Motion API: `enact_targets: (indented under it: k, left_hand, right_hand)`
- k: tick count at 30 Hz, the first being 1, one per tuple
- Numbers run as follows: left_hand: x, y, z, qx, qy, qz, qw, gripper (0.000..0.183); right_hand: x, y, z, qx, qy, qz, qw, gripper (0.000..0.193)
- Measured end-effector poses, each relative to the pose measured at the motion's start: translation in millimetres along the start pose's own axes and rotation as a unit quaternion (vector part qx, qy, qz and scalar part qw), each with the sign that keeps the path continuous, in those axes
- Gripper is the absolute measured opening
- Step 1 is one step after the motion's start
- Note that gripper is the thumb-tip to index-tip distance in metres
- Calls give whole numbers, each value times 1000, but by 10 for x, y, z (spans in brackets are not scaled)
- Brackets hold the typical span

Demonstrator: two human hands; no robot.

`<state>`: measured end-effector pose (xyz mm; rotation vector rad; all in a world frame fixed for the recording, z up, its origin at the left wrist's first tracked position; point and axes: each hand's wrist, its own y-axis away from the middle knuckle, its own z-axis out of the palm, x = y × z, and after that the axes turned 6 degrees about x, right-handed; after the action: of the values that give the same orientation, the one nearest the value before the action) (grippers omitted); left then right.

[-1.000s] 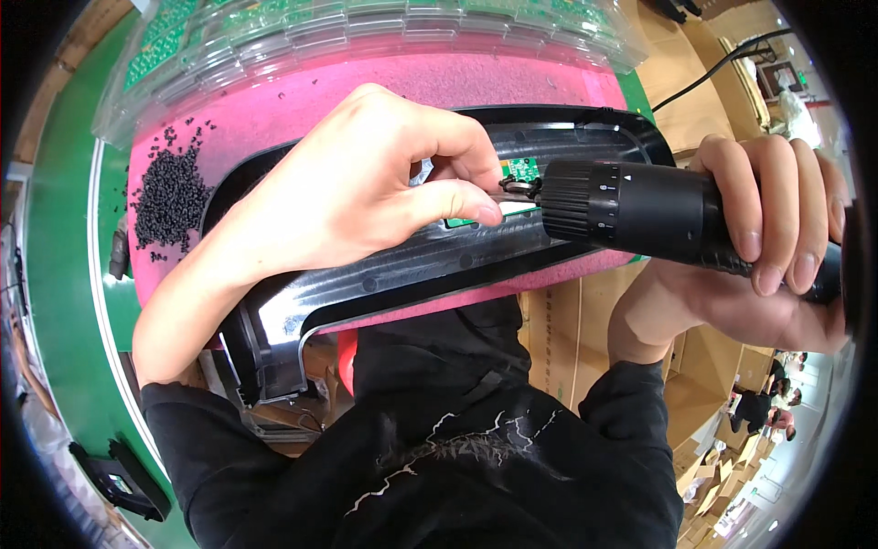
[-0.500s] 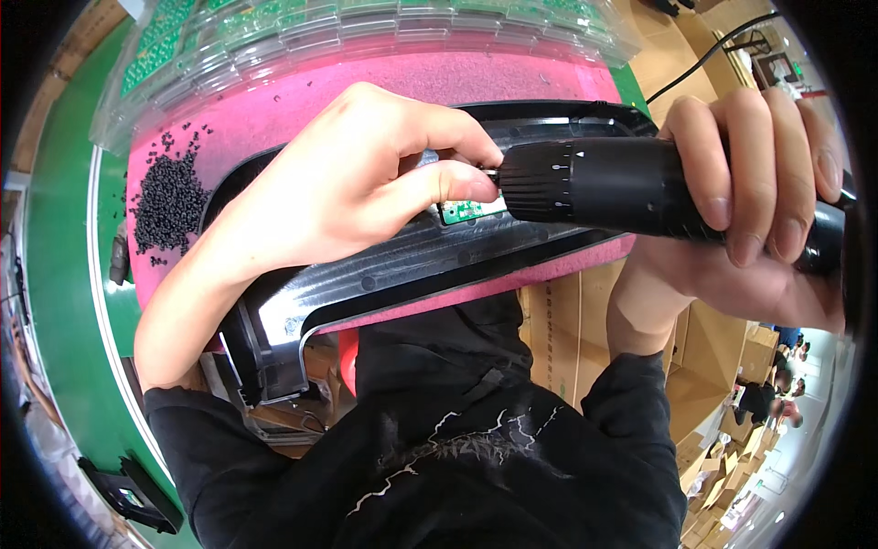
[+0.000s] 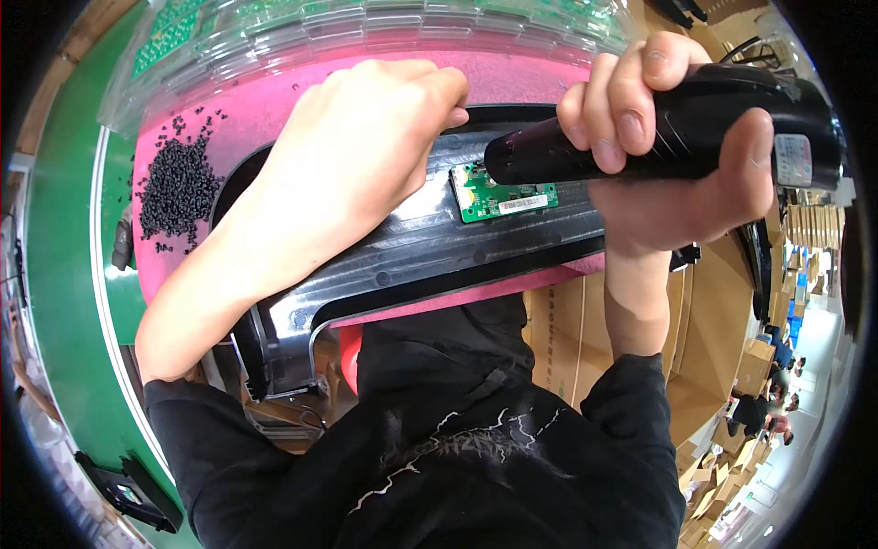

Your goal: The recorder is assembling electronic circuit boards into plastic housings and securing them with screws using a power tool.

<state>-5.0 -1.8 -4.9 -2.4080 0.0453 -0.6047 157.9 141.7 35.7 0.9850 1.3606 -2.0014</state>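
Note:
My right hand [image 3: 668, 137] grips a black electric screwdriver [image 3: 540, 151], its front end over the upper edge of a green circuit board [image 3: 476, 205]. The bit's tip is hidden from view. Bearing a white label, the board lies inside a long, shiny black plastic housing [image 3: 402, 256] with raised edges. My left hand [image 3: 366, 146] hovers over the housing's left half, left of the board, its fingers curled closed and thumb drawn in. Whatever it may hold cannot be made out.
Small black screws [image 3: 176, 192] lie heaped on the pink mat [image 3: 265, 101] at the left. Stacked clear plastic trays [image 3: 384, 32] with green boards line the far side. Cardboard boxes [image 3: 576, 339] stand at right, and a small black part [image 3: 133, 489] lies at the lower left.
My left hand has drawn back left and up from the screwdriver's tip. The screwdriver, in my right hand, has swung to point down onto the board, which now shows more fully.

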Motion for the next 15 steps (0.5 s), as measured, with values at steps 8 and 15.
enact_targets:
  k: [8,15]
  left_hand:
    - [-11,127,-55,-93,29,-44,994,11]
    - [18,233,-83,-123,1,-11,992,15]
  right_hand:
    - [169,-33,79,43,29,19,998,60]
    - [232,-152,174,-12,64,49,997,54]
